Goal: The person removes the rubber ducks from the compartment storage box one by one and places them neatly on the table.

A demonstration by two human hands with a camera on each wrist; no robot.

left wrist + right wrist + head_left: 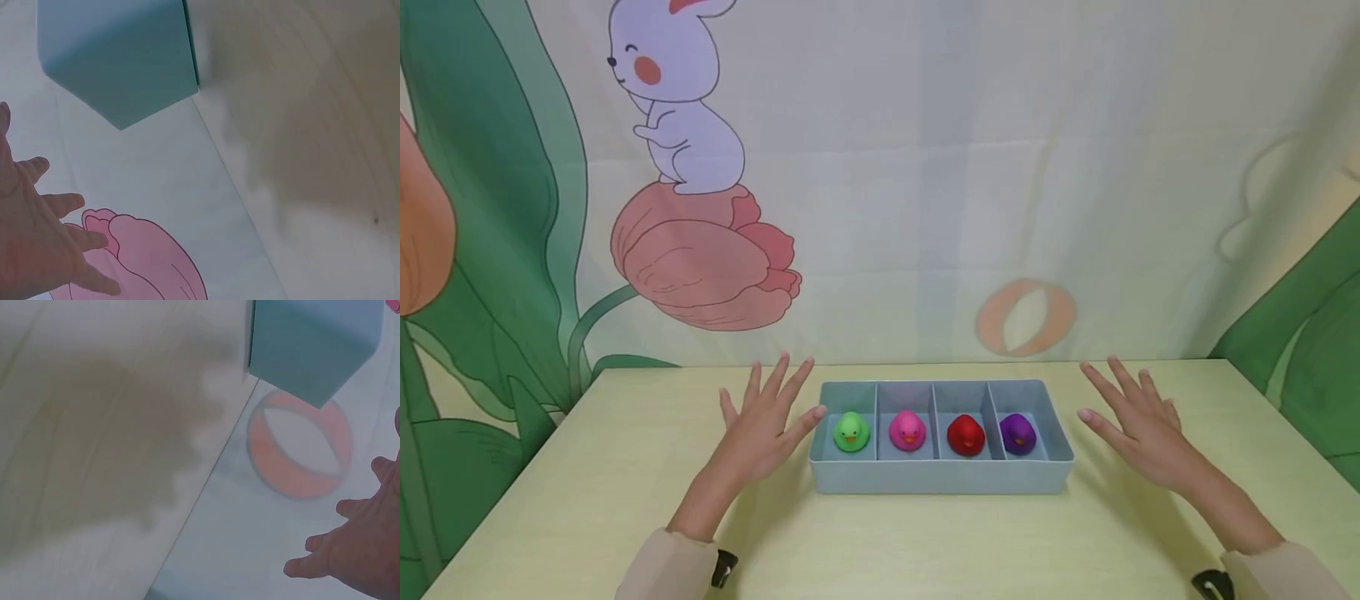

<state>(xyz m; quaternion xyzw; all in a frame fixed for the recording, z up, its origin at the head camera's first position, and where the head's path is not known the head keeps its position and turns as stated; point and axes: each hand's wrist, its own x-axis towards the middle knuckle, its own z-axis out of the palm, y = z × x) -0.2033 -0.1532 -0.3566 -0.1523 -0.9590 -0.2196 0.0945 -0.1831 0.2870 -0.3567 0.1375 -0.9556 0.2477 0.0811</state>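
A grey-blue divided tray (940, 478) stands on the table, with a row of compartments holding one small rubber duck each. From left to right sit a green duck (852, 432), a pink duck (907, 431), a red duck (966, 436) and a purple duck (1018, 434). My left hand (765, 429) hovers at the tray's left end, fingers spread, thumb tip overlapping its corner in the head view. Off the right end, my right hand (1138, 429) is held with fingers spread and nothing in it. Both wrist views show the tray's outer end wall (125, 81) beyond spread fingers.
The pale wooden table (925, 546) ends at a back edge just behind the tray. A curtain (880, 183) printed with a rabbit and tulips hangs directly behind it. Shadows of the hands fall on the tabletop.
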